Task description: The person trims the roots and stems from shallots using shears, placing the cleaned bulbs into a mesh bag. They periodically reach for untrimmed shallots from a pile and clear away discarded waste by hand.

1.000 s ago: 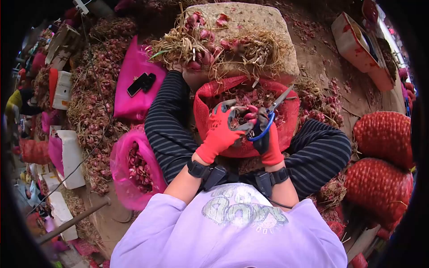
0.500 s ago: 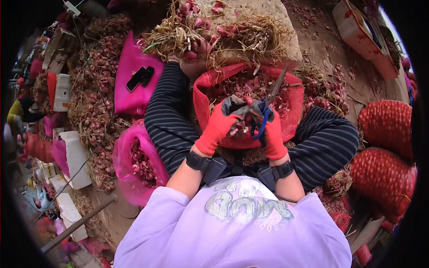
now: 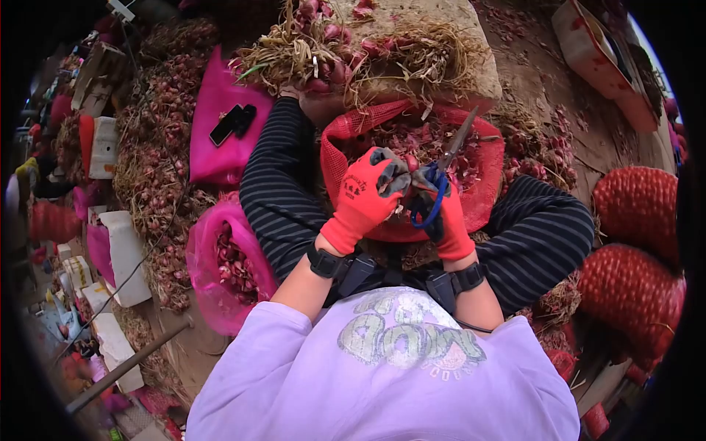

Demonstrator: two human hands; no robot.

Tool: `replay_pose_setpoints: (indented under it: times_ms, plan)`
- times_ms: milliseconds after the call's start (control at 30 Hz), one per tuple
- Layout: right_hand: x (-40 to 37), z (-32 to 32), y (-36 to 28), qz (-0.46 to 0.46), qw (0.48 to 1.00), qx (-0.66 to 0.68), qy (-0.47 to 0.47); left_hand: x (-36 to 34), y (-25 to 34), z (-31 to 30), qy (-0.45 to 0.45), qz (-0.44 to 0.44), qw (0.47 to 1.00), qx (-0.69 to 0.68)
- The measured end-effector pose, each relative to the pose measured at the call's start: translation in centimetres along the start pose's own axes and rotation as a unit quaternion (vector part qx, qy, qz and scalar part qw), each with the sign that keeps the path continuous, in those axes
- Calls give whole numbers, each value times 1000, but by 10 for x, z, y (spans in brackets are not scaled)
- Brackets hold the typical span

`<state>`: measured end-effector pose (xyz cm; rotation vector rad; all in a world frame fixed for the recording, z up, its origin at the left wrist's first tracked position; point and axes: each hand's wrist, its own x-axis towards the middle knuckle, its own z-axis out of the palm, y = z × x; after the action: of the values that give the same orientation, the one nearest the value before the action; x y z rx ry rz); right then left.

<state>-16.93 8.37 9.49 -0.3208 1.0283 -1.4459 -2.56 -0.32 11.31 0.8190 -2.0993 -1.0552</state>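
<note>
Shallot: pinkish-red, rounded, between the hands, over the red mesh bag, partly hidden
Left hand: fingers curled, cannot tell around what
Right hand: gripping blue-handled scissors

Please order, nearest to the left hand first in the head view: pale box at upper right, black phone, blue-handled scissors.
1. Blue-handled scissors: in the right hand, beside the left hand.
2. Black phone: to the left, on the pink sheet.
3. Pale box: farthest, at upper right.
</note>
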Motion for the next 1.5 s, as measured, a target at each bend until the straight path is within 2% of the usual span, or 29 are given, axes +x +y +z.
replay_pose_setpoints:
  times_ms: [33, 100, 133, 167, 233, 267, 367, 467, 567, 767, 867, 967, 1033, 1067, 1100, 1167, 1200, 1233, 1300, 1367, 1400, 1467, 1500]
  plan:
    - [0, -1, 2, -6, 1000, 5, -5, 0, 1, 1, 10, 12, 1000, 18]
    - [1, 0, 0, -17, 1000, -13, -5, -13, -22, 21, 45, -117, 971, -205]
    - [-1, 3, -5, -22, 999, -35, 0, -16, -26, 26, 61, -179, 931, -312]
    - [-2, 4, -8, -27, 998, -57, 6, -17, -30, 27, 58, -188, 889, -414]
    - [0, 6, -4, -75, 992, -98, 5, -16, -28, 21, 51, -198, 772, -601]
    - [1, 7, -2, -99, 988, -118, 5, -17, -24, 17, 69, -261, 758, -595]
    - [2, 8, 2, -99, 985, -141, 6, -14, -19, 2, 16, -261, 811, -523]
    - [0, 14, -2, -97, 988, -121, -7, -16, -22, 7, 29, -245, 845, -474]
    - [1, 8, 1, -74, 983, -165, 12, -13, -31, 2, -49, -207, 904, -370]
    - [-1, 14, -1, -88, 981, -171, -6, -14, -25, -2, -30, -241, 868, -434]
    - [5, 0, 8, -84, 959, -270, -7, -11, -25, -9, -83, -188, 928, -312]
    - [2, 1, 3, -43, 979, -195, -29, -9, -33, -1, -118, -309, 848, -414]
    - [-1, 0, -2, 17, 994, -96, -49, -21, -38, 24, 33, -216, 927, -305]
    - [-3, -2, -4, 46, 996, -46, -58, -25, -40, 33, 108, -165, 949, -245]
    - [0, -8, 2, 54, 997, -5, -61, -22, -41, 32, 123, -138, 950, -250]
    - [7, -25, 23, 69, 993, 75, -68, -7, -43, 27, 153, -85, 950, -259]
    - [4, -21, 17, 59, 991, 106, -64, 0, -31, 16, 132, -70, 947, -283]
    - [0, -13, 5, 50, 988, 135, -63, 2, -33, 11, 104, -137, 912, -371]
    - [0, -11, -1, 53, 981, 183, -48, 4, -36, 2, 43, -266, 806, -527]
    - [8, -24, 3, 71, 973, 219, -19, 0, -43, 0, 19, -273, 802, -532]
    - [7, -20, 6, 2, 984, 178, -2, -4, -37, -4, 9, -270, 793, -546]
    - [4, -14, 2, 3, 988, 155, -6, -9, -32, -5, -2, -261, 781, -568]
    - [4, -10, -2, 3, 990, 143, -8, -11, -32, -4, -3, -257, 800, -542]
